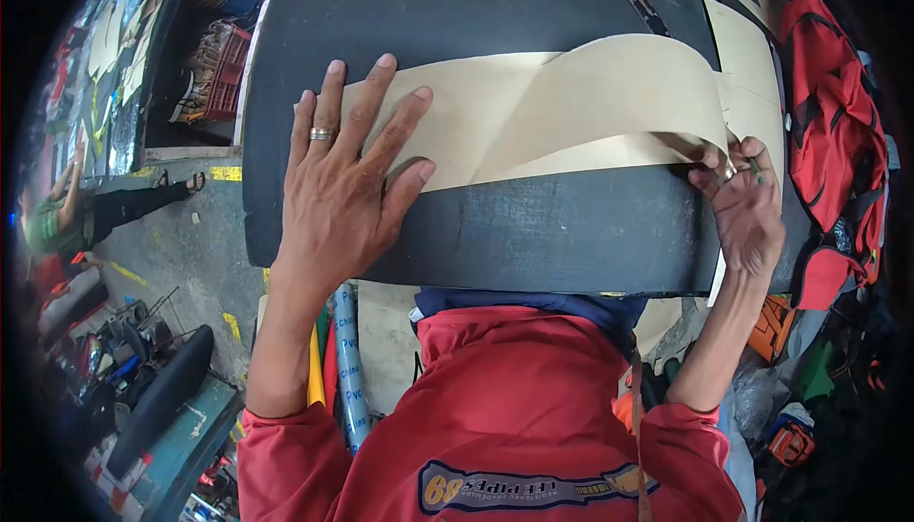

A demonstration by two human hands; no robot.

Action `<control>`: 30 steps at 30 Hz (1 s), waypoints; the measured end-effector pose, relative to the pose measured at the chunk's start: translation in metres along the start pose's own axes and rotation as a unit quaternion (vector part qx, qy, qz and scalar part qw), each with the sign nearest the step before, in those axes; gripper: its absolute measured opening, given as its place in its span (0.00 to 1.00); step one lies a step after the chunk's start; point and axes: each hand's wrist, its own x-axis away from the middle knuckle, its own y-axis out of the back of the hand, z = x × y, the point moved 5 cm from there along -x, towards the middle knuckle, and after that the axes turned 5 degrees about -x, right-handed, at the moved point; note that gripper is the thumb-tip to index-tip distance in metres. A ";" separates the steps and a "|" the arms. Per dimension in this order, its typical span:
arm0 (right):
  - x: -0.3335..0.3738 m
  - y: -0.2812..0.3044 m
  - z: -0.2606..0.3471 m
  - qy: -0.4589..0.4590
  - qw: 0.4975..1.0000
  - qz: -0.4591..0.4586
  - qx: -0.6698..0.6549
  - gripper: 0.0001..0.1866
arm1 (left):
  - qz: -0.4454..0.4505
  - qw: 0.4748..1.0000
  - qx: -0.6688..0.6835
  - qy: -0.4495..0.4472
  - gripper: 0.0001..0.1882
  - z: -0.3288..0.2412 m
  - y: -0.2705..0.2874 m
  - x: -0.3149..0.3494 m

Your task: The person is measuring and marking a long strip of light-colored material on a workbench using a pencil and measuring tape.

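The left fingers [366,101] were spread open and flat on the left end of a long beige strip of thin, paper-like sheet [609,84], which stretched away to their right across a black, flat-topped table [552,227] and rose in a curled-back loop. At its other end the right fingers [755,149] were closed on the strip's bent edge, with a slim green object [758,172], too small to identify, among them; just beyond these fingers lay a flat beige sheet [745,41], and farther to their right was black-trimmed red fabric [826,122].
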 end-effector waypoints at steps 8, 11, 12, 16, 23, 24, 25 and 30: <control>-0.027 0.002 0.002 -0.005 0.974 -0.225 0.030 0.22 | 0.028 1.000 -0.007 -0.003 0.31 -0.002 0.005 0.002; -0.031 -0.003 0.006 0.015 0.963 -0.261 0.062 0.20 | 0.047 0.999 -0.020 0.000 0.31 -0.004 0.007 0.000; -0.031 -0.013 0.007 0.016 0.952 -0.288 0.101 0.23 | 0.048 0.999 -0.024 0.000 0.32 -0.004 0.007 -0.001; -0.046 0.004 -0.009 0.024 0.941 -0.237 0.240 0.30 | 0.046 0.999 -0.027 -0.003 0.32 -0.001 0.006 0.000; -0.053 0.025 -0.005 0.041 0.870 -0.236 0.431 0.29 | 0.057 0.997 -0.048 -0.005 0.32 -0.003 0.004 -0.002; -0.052 0.026 -0.005 0.039 0.870 -0.238 0.430 0.29 | 0.058 0.997 -0.052 -0.007 0.32 -0.003 0.003 -0.002; -0.051 0.024 -0.005 0.044 0.869 -0.237 0.432 0.29 | 0.059 0.997 -0.051 -0.009 0.32 -0.004 0.003 -0.003; -0.052 0.027 -0.008 0.070 0.879 -0.230 0.412 0.27 | 0.081 0.995 -0.062 0.001 0.33 -0.006 0.006 -0.006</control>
